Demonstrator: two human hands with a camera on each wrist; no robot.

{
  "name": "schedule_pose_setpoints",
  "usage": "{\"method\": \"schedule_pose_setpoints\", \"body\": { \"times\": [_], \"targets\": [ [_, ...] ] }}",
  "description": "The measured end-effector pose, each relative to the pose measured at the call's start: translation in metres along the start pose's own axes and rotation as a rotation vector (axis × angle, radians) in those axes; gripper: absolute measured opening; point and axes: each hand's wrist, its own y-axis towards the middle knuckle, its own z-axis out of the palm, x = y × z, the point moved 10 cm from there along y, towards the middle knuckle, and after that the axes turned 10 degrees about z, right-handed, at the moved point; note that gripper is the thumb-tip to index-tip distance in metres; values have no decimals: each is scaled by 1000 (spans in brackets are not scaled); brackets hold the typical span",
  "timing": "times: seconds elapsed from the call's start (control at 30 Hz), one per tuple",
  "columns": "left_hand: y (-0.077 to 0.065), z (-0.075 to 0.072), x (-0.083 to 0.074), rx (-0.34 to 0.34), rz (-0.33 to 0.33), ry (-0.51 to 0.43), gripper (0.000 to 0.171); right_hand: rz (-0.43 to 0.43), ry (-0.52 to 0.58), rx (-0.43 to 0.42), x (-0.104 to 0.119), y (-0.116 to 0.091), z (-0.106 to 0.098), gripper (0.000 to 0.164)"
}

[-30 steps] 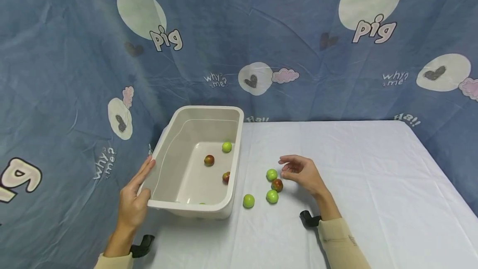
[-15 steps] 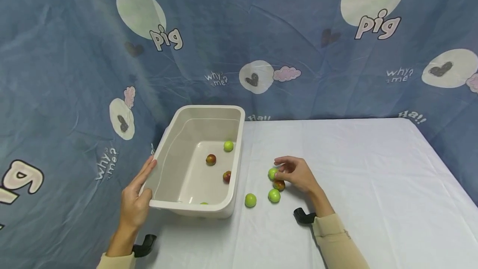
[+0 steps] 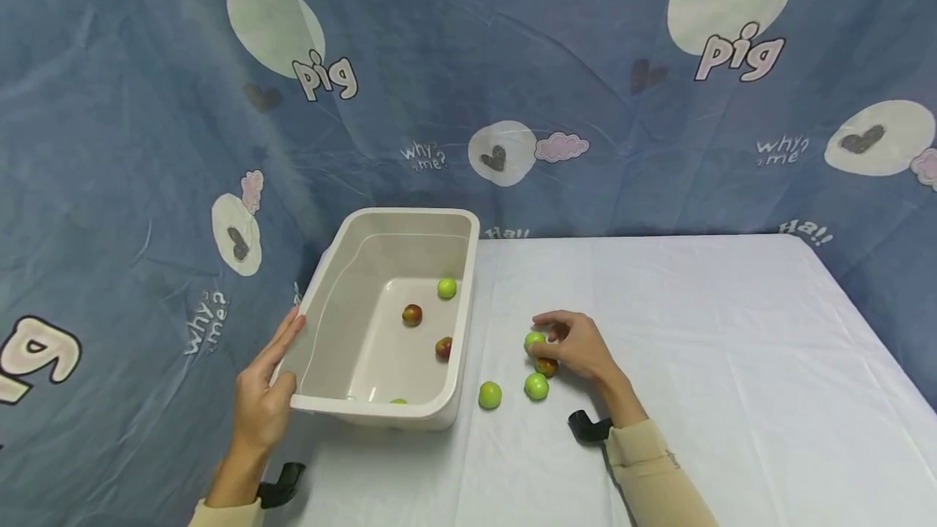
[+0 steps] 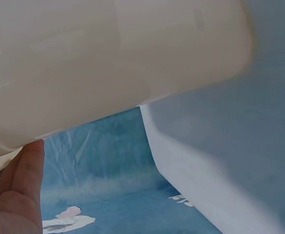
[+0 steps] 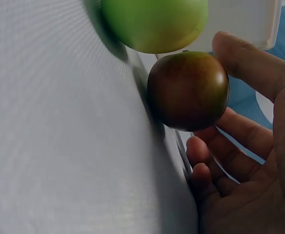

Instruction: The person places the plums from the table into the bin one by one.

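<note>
My left hand (image 3: pixel 259 405) grips the near left edge of a tilted off-white plastic tub (image 3: pixel 454 407), thumb over its rim; in the left wrist view, fingers (image 4: pixel 28 175) touch its wall. On the cloth, the fingers and thumb of my right hand (image 3: pixel 581 346) straddle a green jujube (image 3: pixel 533 340), a small gap showing under the index finger. Partly under the thumb lies a reddish-brown jujube (image 3: pixel 546 367), large in the right wrist view beside another green jujube (image 5: pixel 154 22). Two green ones, one (image 3: pixel 537 386) near the brown and one (image 3: pixel 490 395) by the tub, lie closer to me.
Inside the tub lie a green jujube (image 3: pixel 446 288), two brown ones (image 3: pixel 412 315) and a barely visible green one at the near wall. White cloth (image 3: pixel 695 324) covers the table; a blue printed curtain (image 3: pixel 410 63) hangs behind and to the left.
My right hand has moved left, bringing thumb and fingers around the far green jujube. The left hand and tub have stayed in place.
</note>
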Motion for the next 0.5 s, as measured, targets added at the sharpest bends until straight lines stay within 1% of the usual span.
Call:
{"method": "schedule_pose_setpoints", "body": {
  "times": [0.27, 0.5],
  "targets": [
    [1, 0, -3, 0, 8, 7, 72, 16, -35, 1, -1, 2, 4, 44],
    [1, -1, -5, 1, 19, 8, 73, 14, -113, 12, 5, 3, 8, 42]
  ]
}}
